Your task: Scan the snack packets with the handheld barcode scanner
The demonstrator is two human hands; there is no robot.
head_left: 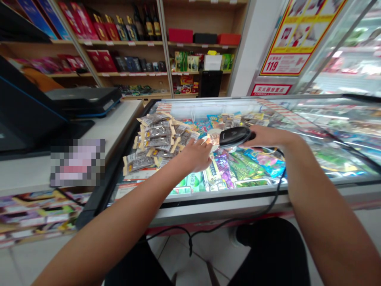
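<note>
My right hand (262,136) is wrapped round a black barcode scanner (235,136), whose cable hangs down over the freezer's front edge. The scanner's head points left at a small pale, round pack (214,137) with a brownish label. The fingers of my left hand (198,154) are closed on the left side of that pack; its exact kind is unclear. Left of this hand lies a heap of small clear-and-tan snack packets (159,135), piled on the glass top of the chest freezer (184,204).
Colourful frozen packs (247,165) show beneath the glass. To the left stands a counter (119,127) with a scale (86,97) and a dark monitor (26,107). Shelves (127,74) with bottles and boxes line the back. The scanner cable (220,227) loops above my knees.
</note>
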